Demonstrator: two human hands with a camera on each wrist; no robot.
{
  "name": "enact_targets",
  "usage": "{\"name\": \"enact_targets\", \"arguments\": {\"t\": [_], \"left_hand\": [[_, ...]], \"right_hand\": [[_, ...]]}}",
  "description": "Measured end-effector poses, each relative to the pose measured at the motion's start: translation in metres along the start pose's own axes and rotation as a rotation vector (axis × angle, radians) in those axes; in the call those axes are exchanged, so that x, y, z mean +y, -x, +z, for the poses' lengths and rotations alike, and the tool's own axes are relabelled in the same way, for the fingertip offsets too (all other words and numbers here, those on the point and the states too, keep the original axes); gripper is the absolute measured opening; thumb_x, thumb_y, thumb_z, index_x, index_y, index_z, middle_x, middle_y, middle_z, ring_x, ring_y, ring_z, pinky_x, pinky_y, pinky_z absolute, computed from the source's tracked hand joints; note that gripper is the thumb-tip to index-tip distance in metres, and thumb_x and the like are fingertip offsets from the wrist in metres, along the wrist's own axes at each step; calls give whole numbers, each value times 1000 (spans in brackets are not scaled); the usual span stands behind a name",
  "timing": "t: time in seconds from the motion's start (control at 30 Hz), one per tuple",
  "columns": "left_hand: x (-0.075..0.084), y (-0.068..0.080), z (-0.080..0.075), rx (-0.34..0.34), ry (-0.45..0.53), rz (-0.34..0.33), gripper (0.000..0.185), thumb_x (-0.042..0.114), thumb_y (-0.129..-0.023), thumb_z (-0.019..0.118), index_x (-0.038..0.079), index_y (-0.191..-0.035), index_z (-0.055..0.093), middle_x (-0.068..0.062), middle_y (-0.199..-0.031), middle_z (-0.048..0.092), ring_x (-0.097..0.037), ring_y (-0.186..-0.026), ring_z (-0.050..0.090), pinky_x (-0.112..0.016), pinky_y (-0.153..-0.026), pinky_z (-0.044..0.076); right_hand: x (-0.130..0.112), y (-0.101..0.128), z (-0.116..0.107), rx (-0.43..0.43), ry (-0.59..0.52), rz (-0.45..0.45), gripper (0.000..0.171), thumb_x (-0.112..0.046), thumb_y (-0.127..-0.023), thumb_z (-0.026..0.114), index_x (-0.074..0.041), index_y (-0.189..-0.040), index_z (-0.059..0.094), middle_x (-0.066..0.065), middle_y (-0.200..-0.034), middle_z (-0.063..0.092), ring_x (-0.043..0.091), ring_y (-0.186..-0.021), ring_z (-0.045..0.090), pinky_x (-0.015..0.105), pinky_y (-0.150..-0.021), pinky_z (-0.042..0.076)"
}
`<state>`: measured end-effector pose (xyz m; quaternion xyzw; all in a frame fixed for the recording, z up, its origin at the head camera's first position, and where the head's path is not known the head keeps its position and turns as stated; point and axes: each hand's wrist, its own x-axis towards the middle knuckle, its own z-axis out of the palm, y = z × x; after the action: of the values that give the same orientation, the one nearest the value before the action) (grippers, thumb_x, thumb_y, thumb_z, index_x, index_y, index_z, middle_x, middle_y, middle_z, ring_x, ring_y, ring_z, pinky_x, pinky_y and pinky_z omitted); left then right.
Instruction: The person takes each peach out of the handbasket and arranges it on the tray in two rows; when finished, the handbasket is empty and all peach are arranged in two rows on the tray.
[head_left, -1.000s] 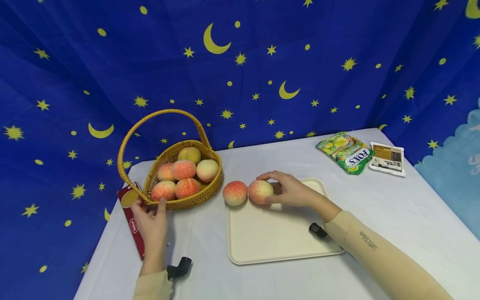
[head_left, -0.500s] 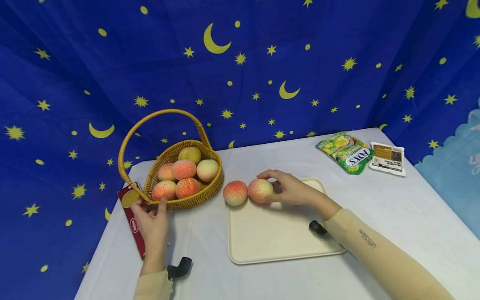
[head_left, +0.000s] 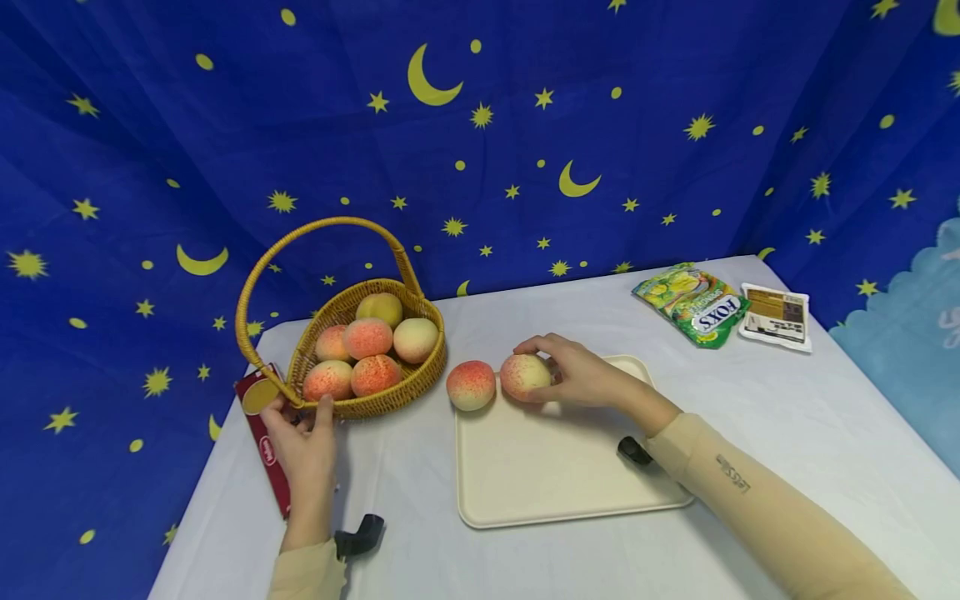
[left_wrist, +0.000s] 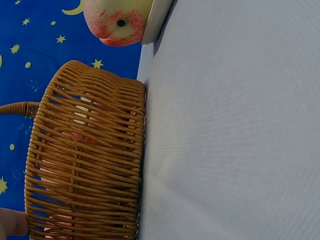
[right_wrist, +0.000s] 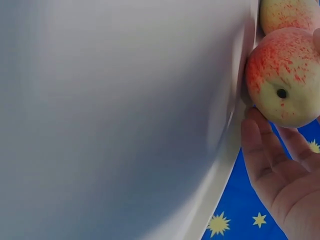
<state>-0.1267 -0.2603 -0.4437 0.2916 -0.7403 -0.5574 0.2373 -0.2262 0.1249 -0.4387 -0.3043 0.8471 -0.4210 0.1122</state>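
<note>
Right hand [head_left: 581, 377] cups round red-yellow peach [head_left: 524, 377] at cream plastic tray [head_left: 558, 479] rim.
Fingers curl around it, dimple seemingly facing wrist; left hand [head_left: 300, 442] touches woven wicker basket [head_left: 360, 346], grip unclear.

The left hand [head_left: 303, 446] lay stretched forward, its fingers relaxed and its thumb raised. The right hand [head_left: 581, 375] reached forward and leftward with curled fingers, the beige-sleeved forearm extended behind it.
</note>
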Motion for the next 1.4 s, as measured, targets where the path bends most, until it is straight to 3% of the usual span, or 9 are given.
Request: {"name": "enact_targets", "arguments": {"t": [0.27,0.63,1.0,1.4], "left_hand": [[-2,-1,0,-8,11,-4,62,23,-106,67,8,-154,31,-16,-155,44,-19,-113,55,-2,-73,50],[-2,-2,-1,-16,24,-21,63,22,-106,67,10,-155,30,-17,-155,45,-21,-116,56,-1,-74,52],[-3,-3,-2,-25,34,-25,63,23,-106,67,10,-155,29,-17,-156,44,-21,-119,56,0,-75,53],[-3,-3,-3,-31,42,-31,62,25,-107,67,12,-155,30,-16,-157,43,-21,-120,56,-1,-76,53]], "right_hand": [[-4,-2,-1,-16,33,-20,67,-27,-87,90,-11,-145,60,16,-142,63,34,-119,69,48,-96,62],[-5,-2,1,-10,66,-33,66,-24,-87,91,-10,-144,61,14,-137,65,24,-111,66,36,-89,59],[-5,-1,0,-23,76,-29,70,-27,-84,93,-12,-145,60,14,-136,64,23,-112,66,36,-87,58],[-7,-2,-3,-36,77,-38,73,-24,-85,93,-6,-146,58,16,-139,64,29,-119,67,37,-89,59]]}}
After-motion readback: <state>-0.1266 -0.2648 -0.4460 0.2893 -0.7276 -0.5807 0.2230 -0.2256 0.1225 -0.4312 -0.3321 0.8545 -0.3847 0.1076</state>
